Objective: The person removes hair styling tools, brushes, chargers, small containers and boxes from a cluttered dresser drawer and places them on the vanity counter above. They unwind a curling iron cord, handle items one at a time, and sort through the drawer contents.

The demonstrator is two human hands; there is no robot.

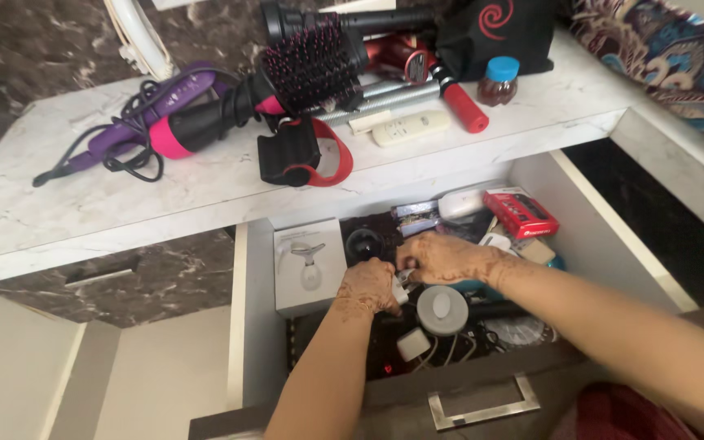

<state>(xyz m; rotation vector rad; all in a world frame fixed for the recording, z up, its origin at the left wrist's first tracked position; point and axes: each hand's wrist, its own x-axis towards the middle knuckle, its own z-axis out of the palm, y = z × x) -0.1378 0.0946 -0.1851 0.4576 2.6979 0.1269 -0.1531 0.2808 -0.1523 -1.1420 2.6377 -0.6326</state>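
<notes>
**Over the open drawer, two hands meet on a small white object**

Inside the open drawer (588,236) below the marble counter (205,187), both hands work close together near the middle. The left hand (366,287) is curled shut, fingers folded around a small white object (402,287) that shows only as a sliver between the two hands. The right hand (442,258) comes in from the right with its fingers bent and pinching at the same piece; how firmly it grips cannot be told. The object lies between the hands, touching both, and its long axis is hidden by the fingers. Neither hand is clearly nearer.

Just below the hands sits a round grey disc (442,310), and below that a white plug (411,345) with cables. To the left, lying flat, is a white rectangular box (310,265) picturing a pale device. At the back right of the drawer lies a red box (521,213) at an angle, beside a white oval case (459,204).

On the counter rest a black-and-pink round hairbrush dryer (287,81), a purple styling iron (148,114), a white remote (411,127) and a small blue-lidded jar (499,80).
</notes>
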